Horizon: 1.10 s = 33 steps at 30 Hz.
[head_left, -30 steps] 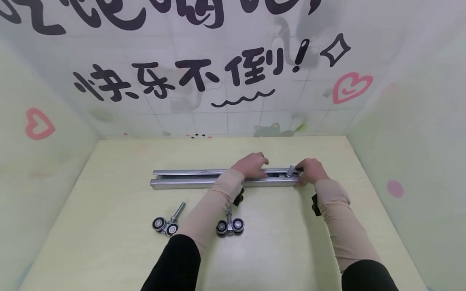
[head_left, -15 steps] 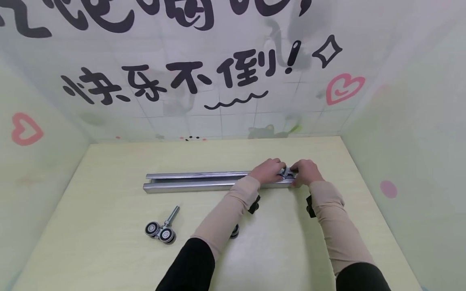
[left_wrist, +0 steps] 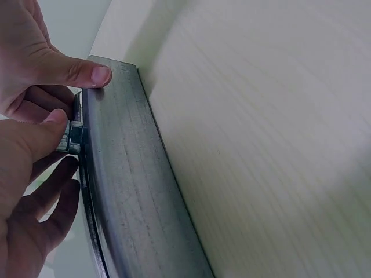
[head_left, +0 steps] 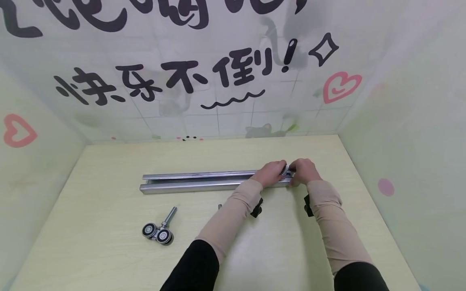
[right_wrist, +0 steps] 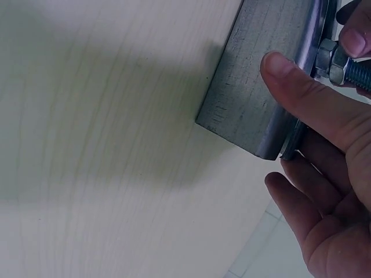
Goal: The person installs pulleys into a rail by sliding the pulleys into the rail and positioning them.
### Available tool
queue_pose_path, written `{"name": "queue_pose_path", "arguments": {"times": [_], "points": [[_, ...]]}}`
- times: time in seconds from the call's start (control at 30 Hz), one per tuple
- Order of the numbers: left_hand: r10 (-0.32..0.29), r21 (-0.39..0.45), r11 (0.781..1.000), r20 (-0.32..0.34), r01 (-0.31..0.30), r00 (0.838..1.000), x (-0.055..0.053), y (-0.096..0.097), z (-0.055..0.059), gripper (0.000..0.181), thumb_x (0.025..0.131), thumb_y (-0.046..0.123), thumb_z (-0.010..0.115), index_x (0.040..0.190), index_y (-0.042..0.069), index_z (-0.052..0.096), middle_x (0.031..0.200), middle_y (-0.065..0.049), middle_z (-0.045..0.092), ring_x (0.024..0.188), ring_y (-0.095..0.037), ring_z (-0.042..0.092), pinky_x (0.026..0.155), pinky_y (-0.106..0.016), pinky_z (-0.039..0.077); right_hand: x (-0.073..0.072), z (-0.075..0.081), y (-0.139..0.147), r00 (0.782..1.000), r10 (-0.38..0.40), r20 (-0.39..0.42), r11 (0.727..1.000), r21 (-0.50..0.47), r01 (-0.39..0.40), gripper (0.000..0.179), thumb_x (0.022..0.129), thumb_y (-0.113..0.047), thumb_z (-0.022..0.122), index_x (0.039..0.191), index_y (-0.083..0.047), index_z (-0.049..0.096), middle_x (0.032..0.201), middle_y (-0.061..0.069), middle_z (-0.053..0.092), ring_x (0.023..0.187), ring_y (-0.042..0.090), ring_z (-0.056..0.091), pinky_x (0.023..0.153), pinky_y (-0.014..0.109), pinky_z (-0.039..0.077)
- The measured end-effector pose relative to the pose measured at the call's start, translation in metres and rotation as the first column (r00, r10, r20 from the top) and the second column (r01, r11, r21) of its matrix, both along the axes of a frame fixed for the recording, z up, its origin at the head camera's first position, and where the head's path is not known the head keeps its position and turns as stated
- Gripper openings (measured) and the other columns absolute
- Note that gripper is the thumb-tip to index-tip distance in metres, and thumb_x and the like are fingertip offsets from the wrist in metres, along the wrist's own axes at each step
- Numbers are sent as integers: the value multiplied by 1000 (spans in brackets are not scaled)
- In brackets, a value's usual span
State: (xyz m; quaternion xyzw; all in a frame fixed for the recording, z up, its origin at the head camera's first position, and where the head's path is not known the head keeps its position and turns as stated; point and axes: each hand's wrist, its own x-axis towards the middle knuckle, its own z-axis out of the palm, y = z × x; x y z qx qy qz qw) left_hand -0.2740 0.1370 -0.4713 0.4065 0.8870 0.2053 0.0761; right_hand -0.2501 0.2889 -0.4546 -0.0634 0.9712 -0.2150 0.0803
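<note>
Right wrist view: nuts (right_wrist: 338,65), indistinct from head; left hand (head_left: 270,173), grip on bolt (right_wrist: 360,75); right hand (head_left: 304,170), grip on rail (right_wrist: 246,87)

We note a scratched metal rail (left_wrist: 139,174), a shiny metal bolt (right_wrist: 355,72), and a matt counter (left_wrist: 261,145) with wood-like grain.

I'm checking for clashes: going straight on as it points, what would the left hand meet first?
Probably the right hand, just past the threaded bolt the left hand holds; depth is unclear.
</note>
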Motion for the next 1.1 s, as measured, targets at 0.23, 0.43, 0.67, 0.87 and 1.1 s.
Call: {"name": "queue_pose_path", "arguments": {"times": [0.23,0.43,0.67,0.87,1.1], "points": [[15,4,1000,37,-15,999,-1,3,-4,15,89,9,56,103,4,53,94,-7,61,87,-17,57,76,-23,46,0,0,-2,1000,5,-6,1000,9,-5,52,49,-6,86,97,4,67,95,18,67,89,32,59,85,44,45],[45,-2,999,15,-45,999,6,0,-4,18,91,17,54,105,5,51,94,-6,61,86,-15,58,74,-24,46,1,-2,-2,999,19,-32,1000,-3,-19,50,46,-8,87,92,2,69,89,14,69,84,30,60,81,43,46],[36,-43,998,-62,-38,997,8,-1,-3,18,92,12,52,108,5,50,91,-6,60,81,-16,58,69,-23,47,-5,-11,1,999,17,-28,999,-32,-18,52,43,-9,88,91,-1,70,88,13,69,83,29,60,79,41,47],[33,-65,997,-104,-40,994,7,-1,-1,16,90,9,52,105,6,50,87,-5,59,75,-16,57,66,-23,47,-2,-4,-4,1000,-1,2,1000,-7,1,52,48,-4,86,97,2,69,95,16,68,90,32,59,85,45,45],[38,-94,994,-88,-46,995,5,-2,3,14,86,5,55,99,7,50,83,-3,58,73,-16,56,66,-25,46,-1,-2,-1,1000,-8,5,1000,-3,8,55,47,-5,86,99,3,67,99,18,66,92,34,59,86,45,44]]}}
